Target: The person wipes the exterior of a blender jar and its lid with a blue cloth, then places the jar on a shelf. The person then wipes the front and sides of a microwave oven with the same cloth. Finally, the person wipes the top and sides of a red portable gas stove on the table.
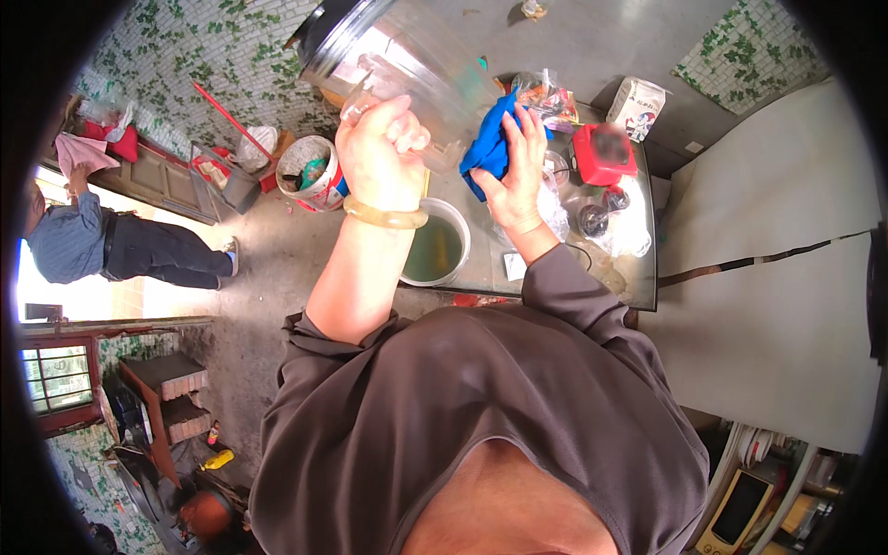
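A large clear plastic container (pixel 416 76) with a dark, ringed end lies tilted in front of me at the top of the view. My left hand (pixel 385 142), with a pale bangle (pixel 385 214) at its wrist, is closed on a clear piece at the container's side; whether this is a handle I cannot tell. In my right hand (pixel 517 163) is a bunched blue cloth (pixel 494 142), held beside the container's near end. Below, between my forearms, stands a white bucket (pixel 466 243) of greenish liquid.
A glass-topped table (pixel 642 277) bears a red box (pixel 603 154), a white carton (pixel 638 107) and plastic bags (pixel 548 215). Left of my left hand is a bucket (pixel 305 163) with things in it. Another person (pixel 132 239) stands by the bright doorway, hands on a pink cloth (pixel 83 152).
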The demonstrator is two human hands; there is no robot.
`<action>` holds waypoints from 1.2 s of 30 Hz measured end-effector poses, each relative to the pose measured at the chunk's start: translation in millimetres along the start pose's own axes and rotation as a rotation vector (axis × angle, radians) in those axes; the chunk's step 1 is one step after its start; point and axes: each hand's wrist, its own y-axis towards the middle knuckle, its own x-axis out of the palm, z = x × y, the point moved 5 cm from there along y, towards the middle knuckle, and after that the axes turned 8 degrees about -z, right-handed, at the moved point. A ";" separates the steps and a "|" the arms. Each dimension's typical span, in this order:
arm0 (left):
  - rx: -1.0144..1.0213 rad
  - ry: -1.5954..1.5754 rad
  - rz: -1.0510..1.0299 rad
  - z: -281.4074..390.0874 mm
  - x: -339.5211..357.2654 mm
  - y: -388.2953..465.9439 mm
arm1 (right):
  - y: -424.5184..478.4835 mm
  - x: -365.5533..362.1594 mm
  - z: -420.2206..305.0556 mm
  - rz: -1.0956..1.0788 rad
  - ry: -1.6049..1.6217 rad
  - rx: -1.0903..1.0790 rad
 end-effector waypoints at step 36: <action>-0.088 0.016 -0.138 1.6 -11.0 5.9 | -29.8 -28.1 96.1 0.387 1.256 0.706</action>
